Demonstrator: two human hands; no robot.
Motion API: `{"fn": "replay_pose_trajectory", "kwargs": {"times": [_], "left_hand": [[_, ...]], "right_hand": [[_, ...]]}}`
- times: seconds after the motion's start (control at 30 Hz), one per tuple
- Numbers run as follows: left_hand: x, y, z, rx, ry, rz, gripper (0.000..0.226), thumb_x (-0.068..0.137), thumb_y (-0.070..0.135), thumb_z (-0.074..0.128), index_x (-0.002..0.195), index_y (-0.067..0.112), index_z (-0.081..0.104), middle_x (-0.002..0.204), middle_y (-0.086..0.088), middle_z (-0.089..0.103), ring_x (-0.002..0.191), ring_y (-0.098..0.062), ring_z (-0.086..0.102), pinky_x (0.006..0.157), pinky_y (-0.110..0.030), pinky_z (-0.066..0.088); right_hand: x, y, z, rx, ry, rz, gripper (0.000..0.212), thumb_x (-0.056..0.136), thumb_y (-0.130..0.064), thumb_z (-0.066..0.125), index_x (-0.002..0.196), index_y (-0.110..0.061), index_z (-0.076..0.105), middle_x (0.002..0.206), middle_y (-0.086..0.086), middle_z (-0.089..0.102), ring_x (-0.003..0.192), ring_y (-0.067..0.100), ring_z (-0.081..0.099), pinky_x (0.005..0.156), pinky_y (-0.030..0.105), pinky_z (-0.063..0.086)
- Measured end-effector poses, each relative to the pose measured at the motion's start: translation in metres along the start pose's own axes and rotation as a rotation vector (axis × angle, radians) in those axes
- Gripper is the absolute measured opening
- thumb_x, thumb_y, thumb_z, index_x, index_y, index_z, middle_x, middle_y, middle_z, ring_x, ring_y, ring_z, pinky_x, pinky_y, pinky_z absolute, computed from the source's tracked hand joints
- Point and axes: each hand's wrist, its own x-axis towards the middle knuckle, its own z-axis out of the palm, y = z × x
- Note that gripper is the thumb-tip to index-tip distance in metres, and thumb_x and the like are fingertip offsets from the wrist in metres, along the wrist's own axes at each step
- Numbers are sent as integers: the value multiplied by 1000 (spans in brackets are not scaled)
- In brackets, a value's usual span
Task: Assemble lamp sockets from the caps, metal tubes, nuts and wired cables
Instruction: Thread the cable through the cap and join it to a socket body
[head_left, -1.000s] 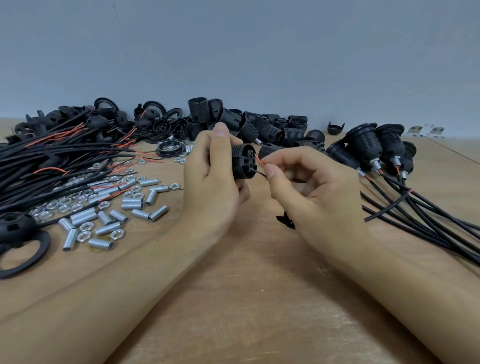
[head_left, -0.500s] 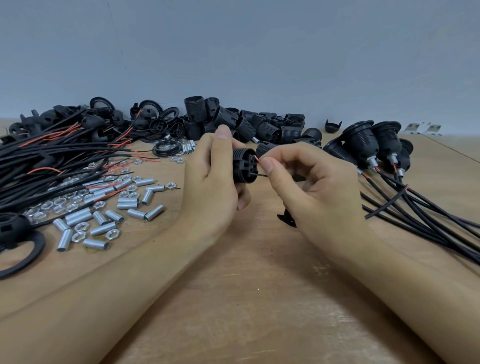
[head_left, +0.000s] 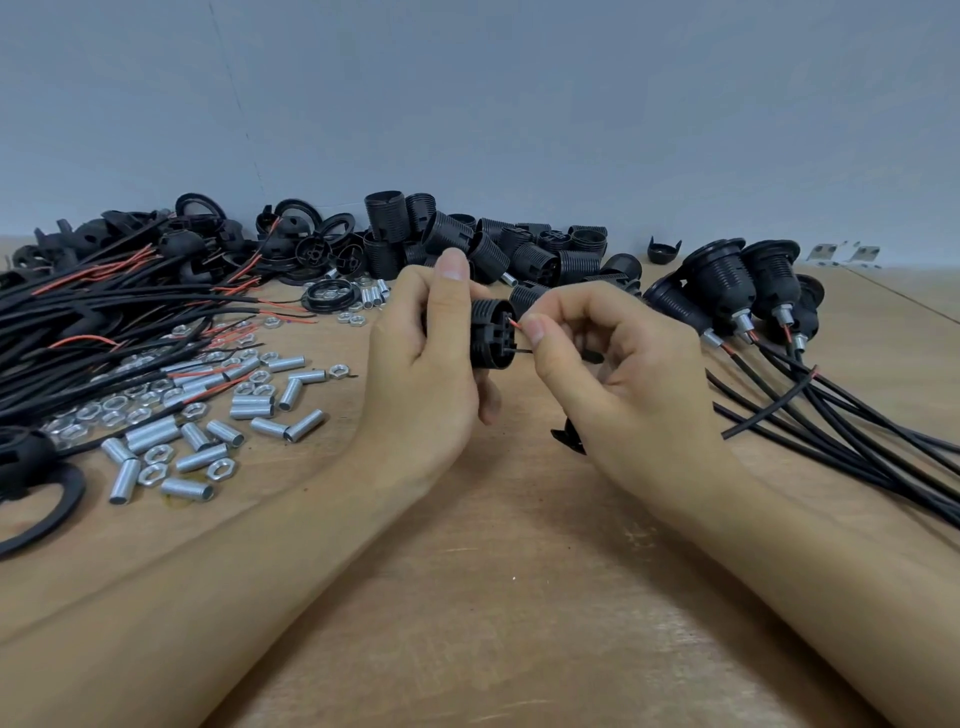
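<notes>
I see a light brown wooden tabletop (head_left: 493, 597), a bundle of black cables with red wire ends (head_left: 104, 322) at my left, silver threaded metal tubes (head_left: 208, 431) and hex nuts (head_left: 156, 473) scattered beside it, black ribbed plastic socket shells (head_left: 519, 249) heaped at the back, finished black sockets with cables (head_left: 753, 291) at my right

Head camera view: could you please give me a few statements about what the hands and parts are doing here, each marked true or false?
1. The left hand grips a black socket body. True.
2. The right hand pinches a red wire at the socket's end. True.
3. The metal tubes lie to the right of the hands. False: they lie to the left, among the nuts.
4. The finished sockets with cables lie on the right of the table. True.
5. The right hand holds a nut. False: it holds the wire.
</notes>
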Motion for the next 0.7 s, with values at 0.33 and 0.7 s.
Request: {"fn": "replay_pose_trajectory", "kwargs": {"times": [0.33, 0.7], "left_hand": [[5, -1, -6, 233, -9, 122, 31, 100, 38, 40, 74, 25, 52, 59, 10, 51, 47, -11, 43, 49, -29, 33], [6, -5, -5, 245, 26, -8, 36, 97, 41, 42, 67, 27, 54, 52, 13, 46, 48, -14, 39, 48, -33, 29]], "right_hand": [[-2, -1, -2, -33, -38, -2, 7, 94, -10, 63, 88, -8, 67, 71, -2, 57, 63, 10, 48, 55, 21, 40], [-1, 3, -1, -64, -65, 11, 8, 90, -6, 67, 88, -14, 70, 74, -11, 59, 65, 7, 53, 57, 19, 43]]}}
